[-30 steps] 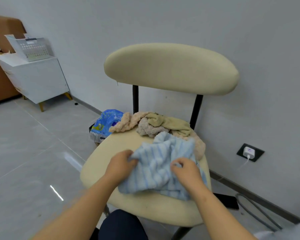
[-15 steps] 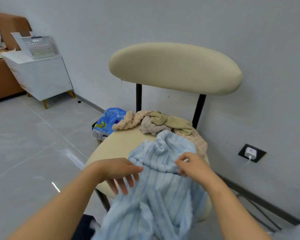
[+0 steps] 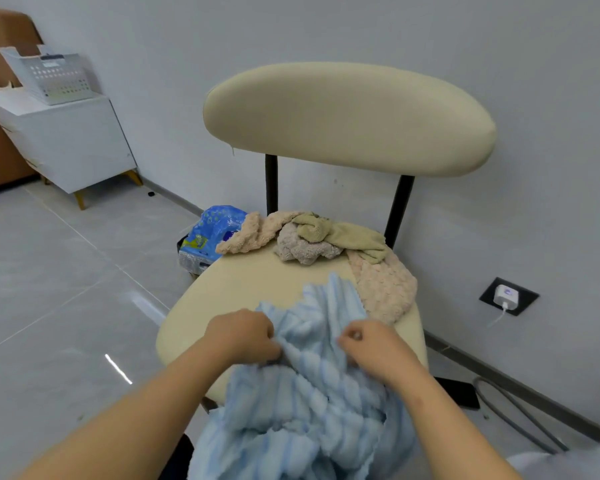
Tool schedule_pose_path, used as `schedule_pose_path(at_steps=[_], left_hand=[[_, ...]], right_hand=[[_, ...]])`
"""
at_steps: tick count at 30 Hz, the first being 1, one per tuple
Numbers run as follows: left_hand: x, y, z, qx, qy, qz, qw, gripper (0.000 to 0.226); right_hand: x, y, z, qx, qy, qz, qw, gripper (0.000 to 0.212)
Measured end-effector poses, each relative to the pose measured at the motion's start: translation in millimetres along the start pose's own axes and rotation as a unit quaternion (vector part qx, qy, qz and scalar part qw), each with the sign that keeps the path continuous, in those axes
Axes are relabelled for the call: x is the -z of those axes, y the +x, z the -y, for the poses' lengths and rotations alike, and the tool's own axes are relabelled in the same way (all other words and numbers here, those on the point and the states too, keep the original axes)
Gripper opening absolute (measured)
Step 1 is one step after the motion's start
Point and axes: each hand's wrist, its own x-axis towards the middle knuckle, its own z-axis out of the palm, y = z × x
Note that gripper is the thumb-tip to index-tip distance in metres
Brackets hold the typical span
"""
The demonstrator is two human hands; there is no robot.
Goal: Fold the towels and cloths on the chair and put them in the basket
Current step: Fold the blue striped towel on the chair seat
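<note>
A light blue striped towel (image 3: 309,403) lies bunched over the front of the cream chair seat (image 3: 243,289) and hangs down toward me. My left hand (image 3: 243,336) grips its left part and my right hand (image 3: 374,348) pinches its right part. At the back of the seat lies a heap of cloths: a peach towel (image 3: 381,285), a greyish-pink cloth (image 3: 302,245) and an olive-beige cloth (image 3: 343,233). A white perforated basket (image 3: 54,77) stands on a white cabinet far to the left.
The white cabinet (image 3: 70,143) stands against the wall at the left. A blue plastic package (image 3: 210,237) sits on the floor beside the chair. A wall socket with a white charger (image 3: 506,296) and a grey hose (image 3: 520,414) are at the right.
The blue towel was pulled off the seat toward me and now hangs over the front edge. My left hand opened briefly, then gripped the towel again. Both hands moved closer together.
</note>
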Motion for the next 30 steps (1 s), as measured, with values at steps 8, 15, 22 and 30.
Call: schedule_pose_path(at_steps=[8,15,22,30], left_hand=[[-25,33,-14,-0.058,-0.214,-0.061,0.973,0.044],[-35,31,-3,-0.007,-0.128,-0.089,0.988,0.027],[-9,20,3,0.049,-0.243,-0.324,0.913,0.03],[-18,46,-4,0.05,-0.2,-0.179,0.962,0.034]], right_hand=[[-22,21,-10,0.016,-0.041,-0.038,0.998,0.075],[-26,17,-20,0.011,-0.066,-0.04,0.997,0.028],[-15,13,-6,0.096,0.129,-0.331,0.93,0.008],[-28,23,-23,0.024,-0.07,-0.178,0.981,0.013]])
